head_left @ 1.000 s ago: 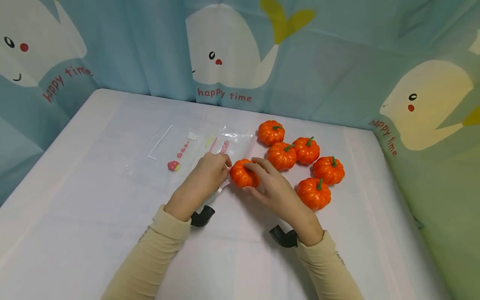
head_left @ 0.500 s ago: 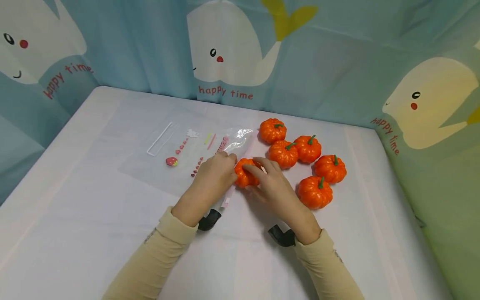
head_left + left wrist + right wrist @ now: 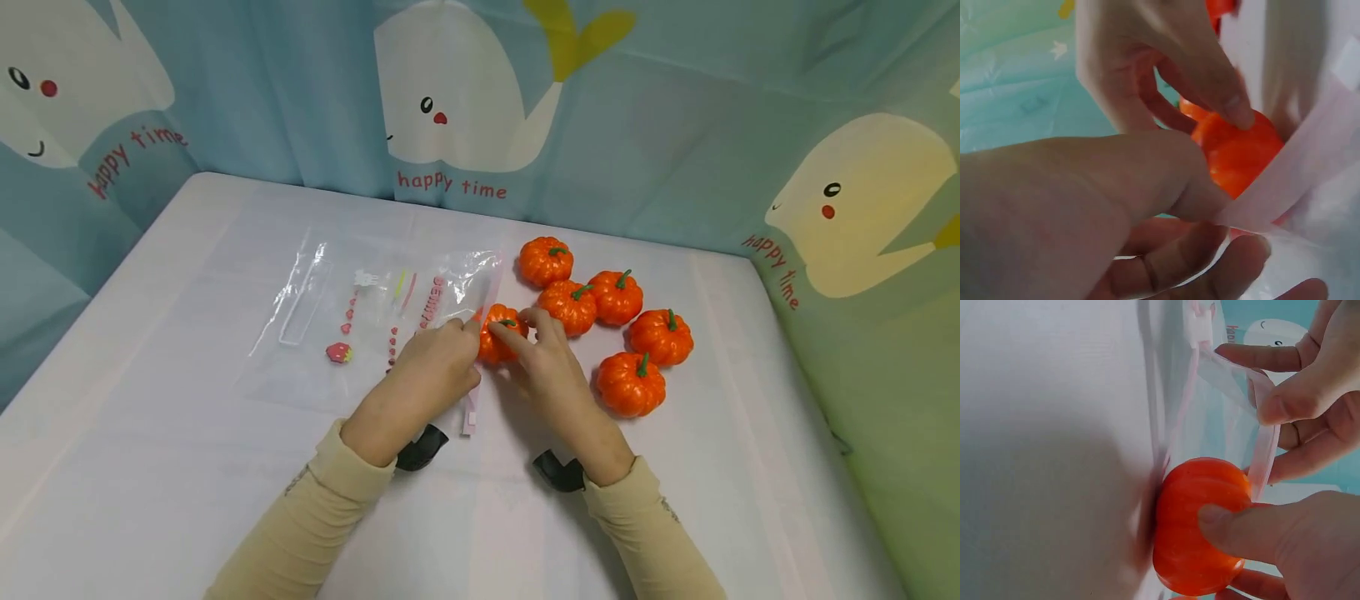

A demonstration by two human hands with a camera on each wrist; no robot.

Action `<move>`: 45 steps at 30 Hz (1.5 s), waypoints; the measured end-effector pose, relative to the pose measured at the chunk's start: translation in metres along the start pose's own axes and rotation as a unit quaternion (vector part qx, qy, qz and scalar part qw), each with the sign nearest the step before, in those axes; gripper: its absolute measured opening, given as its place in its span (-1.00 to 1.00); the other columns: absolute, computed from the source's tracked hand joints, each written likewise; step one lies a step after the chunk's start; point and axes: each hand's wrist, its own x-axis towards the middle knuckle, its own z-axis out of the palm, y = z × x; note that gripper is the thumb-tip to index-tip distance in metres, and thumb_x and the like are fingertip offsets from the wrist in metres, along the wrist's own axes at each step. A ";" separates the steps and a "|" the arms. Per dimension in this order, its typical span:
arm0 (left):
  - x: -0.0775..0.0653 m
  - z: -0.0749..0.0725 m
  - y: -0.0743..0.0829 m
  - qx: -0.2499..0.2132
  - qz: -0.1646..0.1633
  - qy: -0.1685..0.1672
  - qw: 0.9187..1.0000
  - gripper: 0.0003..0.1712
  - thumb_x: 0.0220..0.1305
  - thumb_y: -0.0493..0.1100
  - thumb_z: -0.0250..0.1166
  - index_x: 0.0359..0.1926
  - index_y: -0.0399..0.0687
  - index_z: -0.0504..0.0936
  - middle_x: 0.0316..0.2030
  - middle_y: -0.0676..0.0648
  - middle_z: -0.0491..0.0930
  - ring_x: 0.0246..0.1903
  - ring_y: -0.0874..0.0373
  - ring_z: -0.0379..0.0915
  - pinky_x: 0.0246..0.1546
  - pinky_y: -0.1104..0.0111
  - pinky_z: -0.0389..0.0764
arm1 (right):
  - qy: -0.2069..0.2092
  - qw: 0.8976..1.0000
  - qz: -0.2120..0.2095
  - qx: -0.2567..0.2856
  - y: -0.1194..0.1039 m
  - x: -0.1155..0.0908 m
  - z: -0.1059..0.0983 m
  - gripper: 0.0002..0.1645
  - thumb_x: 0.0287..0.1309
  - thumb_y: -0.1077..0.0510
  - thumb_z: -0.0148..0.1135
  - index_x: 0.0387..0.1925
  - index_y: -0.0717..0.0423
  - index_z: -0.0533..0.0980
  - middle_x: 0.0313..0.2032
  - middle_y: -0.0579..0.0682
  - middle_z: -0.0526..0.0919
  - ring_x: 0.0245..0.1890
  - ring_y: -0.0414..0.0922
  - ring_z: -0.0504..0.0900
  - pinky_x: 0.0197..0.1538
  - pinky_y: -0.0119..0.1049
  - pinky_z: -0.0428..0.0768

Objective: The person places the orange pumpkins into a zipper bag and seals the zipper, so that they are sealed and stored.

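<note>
A clear zip bag [image 3: 296,379] with a pink-edged mouth and pink printing lies on the table. My left hand [image 3: 431,362] pinches the mouth's upper edge between thumb and fingers, lifting it so the mouth gapes in the right wrist view. With thumb and fingers my right hand [image 3: 551,375] grips an orange toy pumpkin [image 3: 1188,481] right at that mouth. The bag's pink edge [image 3: 1310,156] overlaps part of the pumpkin in the left wrist view. A white slider [image 3: 1200,328] sits at one end of the zip.
Several more orange pumpkins with green stems, one of them the nearest pumpkin [image 3: 630,387], stand just right of my right hand. The white-covered table [image 3: 420,533] ends at the back against a blue whale-print curtain [image 3: 300,100].
My left hand has shifted slightly right, raising the bag's mouth edge and drawing the bag along. The pumpkin in my right hand now meets that edge, its stem showing upward.
</note>
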 end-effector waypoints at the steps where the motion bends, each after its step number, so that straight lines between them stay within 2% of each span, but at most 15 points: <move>1: -0.001 0.000 0.001 0.002 0.000 -0.003 1.000 -0.51 0.18 -0.29 0.30 0.15 -0.36 0.54 -0.34 -0.14 0.57 -0.51 0.04 0.45 -0.44 0.26 0.55 | 0.002 1.000 -0.005 0.003 0.000 0.000 0.000 -0.34 -0.03 0.35 0.48 0.17 0.00 0.59 0.07 0.25 0.45 0.05 0.20 0.48 -0.01 -0.09 0.67; 7: -0.002 0.006 0.001 0.032 0.007 0.040 0.999 -0.61 0.21 -0.28 0.29 0.04 -0.40 0.55 -0.37 -0.17 0.57 -0.54 0.00 0.54 -0.50 0.19 0.63 | 0.007 0.999 -0.042 0.025 0.001 -0.001 0.002 -0.44 0.02 0.31 0.47 0.13 0.08 0.61 0.10 0.24 0.48 0.09 0.16 0.48 0.11 -0.06 0.62; 9: -0.002 0.007 0.002 0.028 0.007 0.037 0.999 -0.65 0.21 -0.27 0.30 -0.01 -0.39 0.57 -0.37 -0.17 0.57 -0.55 0.00 0.53 -0.51 0.19 0.63 | 0.005 0.999 -0.043 0.030 0.001 -0.001 0.002 -0.46 0.04 0.29 0.46 0.12 0.09 0.60 0.15 0.23 0.49 0.14 0.15 0.49 0.16 -0.03 0.61; 14: -0.003 0.000 0.005 -0.016 0.020 -0.008 1.000 -0.82 0.21 -0.27 0.27 -0.19 -0.29 0.59 -0.38 -0.12 0.55 -0.54 0.01 0.45 -0.45 0.22 0.56 | 0.006 0.999 -0.038 0.026 0.002 0.001 0.002 -0.46 0.03 0.32 0.45 0.11 0.12 0.58 0.20 0.21 0.49 0.19 0.15 0.52 0.18 -0.01 0.60; 18: -0.006 -0.007 0.007 -0.042 0.038 -0.056 0.997 -0.90 0.19 -0.29 0.24 -0.27 -0.24 0.58 -0.38 -0.10 0.53 -0.53 0.04 0.40 -0.46 0.29 0.47 | 0.025 0.999 -0.029 0.032 0.005 0.002 0.005 -0.55 0.06 0.35 0.40 0.03 0.15 0.56 0.15 0.18 0.50 0.12 0.12 0.57 0.10 -0.04 0.65; 21: -0.009 -0.013 0.005 -0.056 0.028 -0.094 0.994 -0.87 0.19 -0.30 0.23 -0.22 -0.23 0.57 -0.41 -0.08 0.50 -0.52 0.07 0.36 -0.48 0.35 0.38 | 0.044 0.998 -0.023 0.037 0.007 0.001 0.008 -0.61 0.07 0.33 0.40 -0.03 0.16 0.54 0.08 0.17 0.50 0.04 0.09 0.59 0.04 -0.06 0.68; 23: -0.010 -0.015 0.003 -0.056 0.015 -0.106 0.993 -0.82 0.21 -0.29 0.23 -0.15 -0.22 0.57 -0.41 -0.06 0.49 -0.50 0.08 0.36 -0.48 0.36 0.37 | 0.055 0.997 -0.025 0.043 0.008 0.001 0.009 -0.62 0.08 0.32 0.40 -0.04 0.16 0.55 0.04 0.18 0.49 0.00 0.09 0.59 0.03 -0.07 0.68; 26: -0.009 -0.013 0.001 -0.034 -0.002 -0.076 0.997 -0.70 0.22 -0.24 0.24 -0.02 -0.21 0.55 -0.36 -0.09 0.50 -0.43 0.04 0.40 -0.48 0.31 0.43 | 0.062 0.996 -0.033 0.056 0.009 0.002 0.010 -0.63 0.09 0.32 0.40 -0.02 0.16 0.59 0.00 0.20 0.49 0.00 0.09 0.58 0.07 -0.08 0.67; 29: -0.005 -0.004 0.002 0.010 -0.003 -0.009 1.000 -0.55 0.24 -0.12 0.30 0.10 -0.21 0.52 -0.22 -0.18 0.50 -0.26 -0.05 0.42 -0.38 0.20 0.56 | 0.055 0.996 -0.039 0.065 0.009 0.004 0.009 -0.60 0.10 0.33 0.38 0.03 0.17 0.61 0.00 0.22 0.49 0.02 0.09 0.58 0.12 -0.08 0.65; 32: -0.002 0.010 0.006 0.052 -0.004 0.059 0.997 -0.41 0.19 0.00 0.38 0.15 -0.23 0.50 -0.13 -0.24 0.46 -0.14 -0.11 0.38 -0.27 0.12 0.61 | 0.032 0.996 -0.038 0.068 0.010 0.004 0.007 -0.57 0.12 0.33 0.36 0.07 0.19 0.61 0.02 0.21 0.50 0.02 0.08 0.59 0.14 -0.07 0.63; 33: -0.001 0.014 0.006 0.064 -0.006 0.076 0.995 -0.37 0.17 0.03 0.41 0.15 -0.24 0.49 -0.14 -0.24 0.45 -0.14 -0.12 0.38 -0.26 0.13 0.61 | 0.023 0.997 -0.036 0.068 0.010 0.003 0.006 -0.57 0.14 0.33 0.35 0.08 0.19 0.61 0.03 0.20 0.50 0.02 0.08 0.60 0.14 -0.06 0.63; 36: 0.000 0.022 0.007 0.081 -0.014 0.111 0.990 -0.47 0.13 -0.07 0.42 0.04 -0.26 0.51 -0.27 -0.21 0.48 -0.29 -0.09 0.44 -0.40 0.16 0.61 | -0.007 0.997 -0.036 0.065 0.010 0.002 0.001 -0.56 0.18 0.27 0.34 0.13 0.18 0.59 0.08 0.20 0.48 0.03 0.09 0.59 0.14 -0.07 0.63; 38: 0.002 0.022 0.006 0.085 -0.015 0.118 0.989 -0.55 0.13 -0.15 0.40 -0.01 -0.27 0.51 -0.36 -0.18 0.49 -0.42 -0.07 0.48 -0.50 0.17 0.60 | -0.025 0.997 -0.038 0.060 0.009 0.001 -0.005 -0.53 0.20 0.22 0.34 0.16 0.16 0.57 0.13 0.20 0.47 0.07 0.11 0.57 0.11 -0.09 0.65; 40: 0.003 0.019 0.004 0.079 -0.011 0.112 0.991 -0.60 0.14 -0.20 0.36 -0.02 -0.28 0.52 -0.40 -0.16 0.51 -0.51 -0.05 0.52 -0.55 0.17 0.61 | -0.044 0.997 -0.042 0.053 0.007 0.000 -0.012 -0.53 0.21 0.18 0.36 0.16 0.14 0.57 0.15 0.21 0.46 0.06 0.10 0.58 0.05 -0.13 0.67; 45: 0.002 0.011 0.001 0.055 -0.008 0.072 0.996 -0.58 0.22 -0.23 0.31 0.07 -0.33 0.53 -0.31 -0.19 0.55 -0.45 -0.04 0.57 -0.46 0.15 0.67 | -0.103 0.993 -0.049 0.040 0.001 -0.006 -0.026 -0.52 0.18 0.10 0.40 0.14 0.07 0.57 0.19 0.20 0.44 0.05 0.10 0.59 -0.04 -0.15 0.69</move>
